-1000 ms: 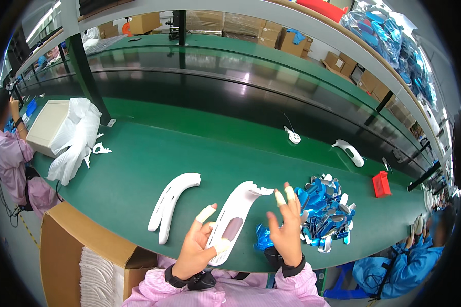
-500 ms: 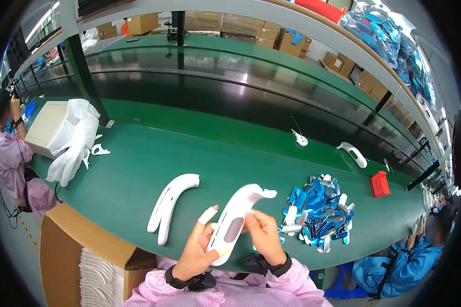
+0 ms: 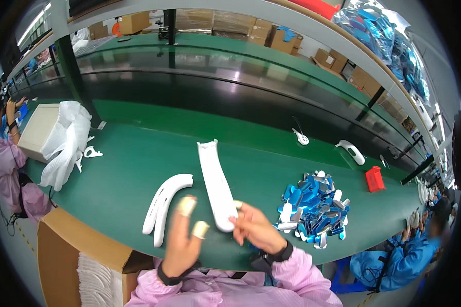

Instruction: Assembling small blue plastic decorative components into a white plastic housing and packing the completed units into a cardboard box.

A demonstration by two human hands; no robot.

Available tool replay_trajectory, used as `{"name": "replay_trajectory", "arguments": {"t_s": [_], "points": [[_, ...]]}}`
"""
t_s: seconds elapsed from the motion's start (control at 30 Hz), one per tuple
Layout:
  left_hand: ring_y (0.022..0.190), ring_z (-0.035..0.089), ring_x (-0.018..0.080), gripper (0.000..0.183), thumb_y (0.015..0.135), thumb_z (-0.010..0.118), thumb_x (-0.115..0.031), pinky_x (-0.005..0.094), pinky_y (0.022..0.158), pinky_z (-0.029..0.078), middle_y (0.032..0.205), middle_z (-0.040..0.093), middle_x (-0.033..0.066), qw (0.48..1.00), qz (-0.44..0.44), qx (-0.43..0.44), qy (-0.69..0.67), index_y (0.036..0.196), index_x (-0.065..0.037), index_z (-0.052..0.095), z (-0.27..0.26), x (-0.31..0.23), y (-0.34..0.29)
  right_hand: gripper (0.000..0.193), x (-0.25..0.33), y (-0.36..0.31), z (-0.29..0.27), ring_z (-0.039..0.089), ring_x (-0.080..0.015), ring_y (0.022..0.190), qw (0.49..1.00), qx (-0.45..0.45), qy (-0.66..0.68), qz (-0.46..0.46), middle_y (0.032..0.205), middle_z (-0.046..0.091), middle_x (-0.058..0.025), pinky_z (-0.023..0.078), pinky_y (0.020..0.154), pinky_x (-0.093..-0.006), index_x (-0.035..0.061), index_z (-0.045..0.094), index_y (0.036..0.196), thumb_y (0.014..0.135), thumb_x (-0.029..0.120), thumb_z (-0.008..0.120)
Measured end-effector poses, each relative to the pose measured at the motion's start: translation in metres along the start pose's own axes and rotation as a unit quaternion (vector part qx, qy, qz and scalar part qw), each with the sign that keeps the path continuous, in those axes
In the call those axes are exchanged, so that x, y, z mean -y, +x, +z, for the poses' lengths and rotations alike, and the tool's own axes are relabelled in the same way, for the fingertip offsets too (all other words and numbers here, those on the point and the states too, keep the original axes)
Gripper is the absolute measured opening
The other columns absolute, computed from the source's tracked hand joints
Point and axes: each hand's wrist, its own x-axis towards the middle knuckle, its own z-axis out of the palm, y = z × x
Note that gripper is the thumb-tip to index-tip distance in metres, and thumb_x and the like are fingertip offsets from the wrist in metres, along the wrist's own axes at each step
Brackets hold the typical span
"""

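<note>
A long white curved plastic shell (image 3: pixel 216 187) points away from me over the green bench, its notched end far and its rounded end near. My right hand (image 3: pixel 260 228) pinches the rounded end at its right side. My left hand (image 3: pixel 183 244) is off the shell, a little to its left, slightly blurred, fingers apart and nothing in it. Pale finger covers show on both hands. Left of the shell lie two white curved strips (image 3: pixel 165 204), side by side or joined; I cannot tell which. Right of my right hand is a heap of blue and silver oval pieces (image 3: pixel 315 210).
An open carton (image 3: pixel 77 230) of white parts stands at lower left. A beige bin (image 3: pixel 42 128) draped with white foam sheet sits far left. A red box (image 3: pixel 375 179) and another white shell (image 3: pixel 351 152) lie at right. Co-workers sit at both sides.
My left hand has let go of the white shell. The shell has swung to point away from me, and its grey oval inset is out of sight. My right hand now grips its near end.
</note>
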Motion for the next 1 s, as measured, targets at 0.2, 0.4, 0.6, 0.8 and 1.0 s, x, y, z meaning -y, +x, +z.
{"name": "replay_trajectory", "arguments": {"t_s": [0.2, 0.4, 0.6, 0.8, 1.0], "points": [[0.120, 0.044, 0.0396, 0.060, 0.080, 0.063, -0.008, 0.0435, 0.101, 0.035, 0.127, 0.047, 0.0231, 0.976, -0.077, -0.070, 0.191, 0.134, 0.004, 0.040, -0.053, 0.014, 0.007, 0.054, 0.032, 0.052, -0.063, 0.055, -0.0211, 0.113, 0.975, -0.142, -0.021, -0.172, 0.134, 0.047, -0.0101, 0.051, 0.089, -0.0347, -0.0001, 0.031, 0.141, 0.093, 0.006, 0.055], [0.109, 0.055, 0.0399, 0.053, 0.081, 0.054, 0.004, 0.0387, 0.095, 0.043, 0.120, 0.053, 0.0263, 0.984, -0.085, -0.024, 0.157, 0.132, 0.008, 0.041, -0.042, 0.031, -0.003, 0.031, 0.051, -0.018, -0.087, 0.054, -0.0347, 0.114, 0.729, -0.213, -0.613, -0.219, 0.105, 0.066, -0.0142, 0.045, 0.094, -0.0351, 0.0035, 0.066, 0.109, 0.079, 0.002, 0.062], [0.104, 0.053, 0.0450, 0.046, 0.082, 0.057, 0.000, 0.0436, 0.089, 0.045, 0.121, 0.050, 0.0266, 0.984, -0.082, 0.008, 0.161, 0.126, 0.006, 0.045, -0.005, 0.013, 0.007, 0.026, 0.036, -0.071, -0.098, 0.041, -0.0409, 0.126, 0.596, -0.163, -0.777, -0.119, 0.126, 0.055, -0.0142, 0.040, 0.096, -0.0481, 0.0100, 0.071, 0.096, 0.072, 0.002, 0.067], [0.115, 0.050, 0.0394, 0.050, 0.082, 0.061, -0.004, 0.0420, 0.094, 0.043, 0.131, 0.046, 0.0239, 0.976, -0.048, -0.029, 0.211, 0.129, 0.004, 0.046, 0.003, 0.001, 0.010, 0.012, 0.038, -0.086, -0.107, 0.052, -0.0313, 0.108, 0.552, -0.197, -0.785, -0.202, 0.107, 0.062, -0.0094, 0.042, 0.084, -0.0447, 0.0060, 0.072, 0.082, 0.069, 0.009, 0.071], [0.099, 0.063, 0.0151, 0.046, 0.085, 0.070, -0.016, 0.0304, 0.082, 0.045, 0.116, 0.065, 0.0065, 0.974, -0.120, 0.118, -0.154, 0.127, -0.009, 0.056, 0.018, -0.021, -0.003, 0.013, 0.033, -0.066, -0.019, 0.060, -0.0142, 0.063, 0.785, -0.268, -0.466, -0.308, 0.071, 0.065, -0.0061, 0.046, 0.057, -0.0253, 0.0033, 0.071, 0.080, 0.069, 0.002, 0.079]]}}
